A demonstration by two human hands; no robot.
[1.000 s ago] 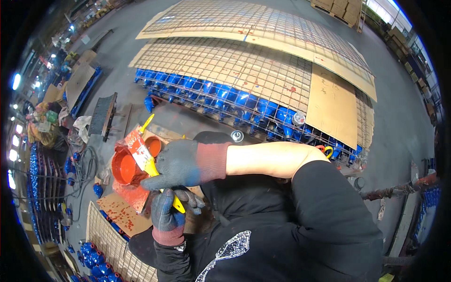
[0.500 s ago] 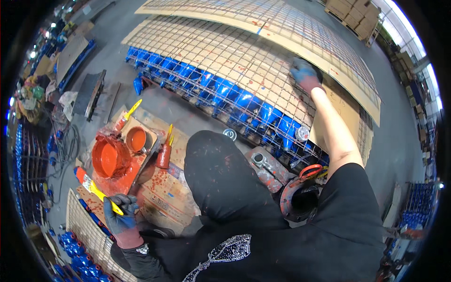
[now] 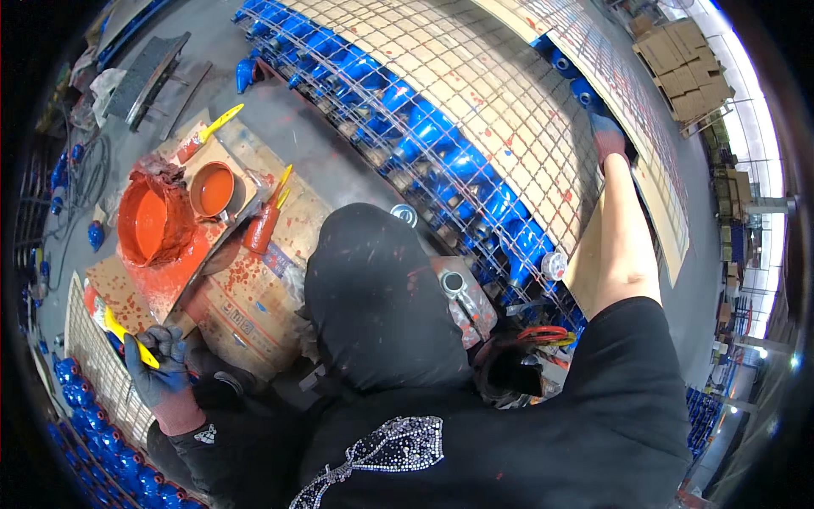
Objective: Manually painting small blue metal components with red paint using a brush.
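My left hand (image 3: 161,366), in a grey-blue and maroon glove, grips a paintbrush (image 3: 136,341) by its yellow handle. Red paint coats the brush's bristle end, which points away to the upper left. Out ahead, my right arm is stretched to the far right. The gloved right hand (image 3: 609,140) is at the edge of a cardboard-covered wire mesh panel (image 3: 526,127), beside a gap. Blue painted castings (image 3: 582,90) show in that gap. The right fingers are blurred and partly hidden. More blue castings (image 3: 441,125) lie in rows under the near side of the mesh.
At left, a red-crusted bucket (image 3: 154,219) and a smaller paint cup (image 3: 212,189) stand on a paint-smeared board. Two more yellow-handled brushes (image 3: 222,125) (image 3: 270,212) lie near them. A grey paint-stained metal fitting (image 3: 465,305) sits before the mesh. Stacked cartons (image 3: 683,64) stand far right.
My right hand has moved right to the panel's edge, and a gap showing blue castings now appears there. My left hand still holds the paintbrush. The whole view has shifted and turned.
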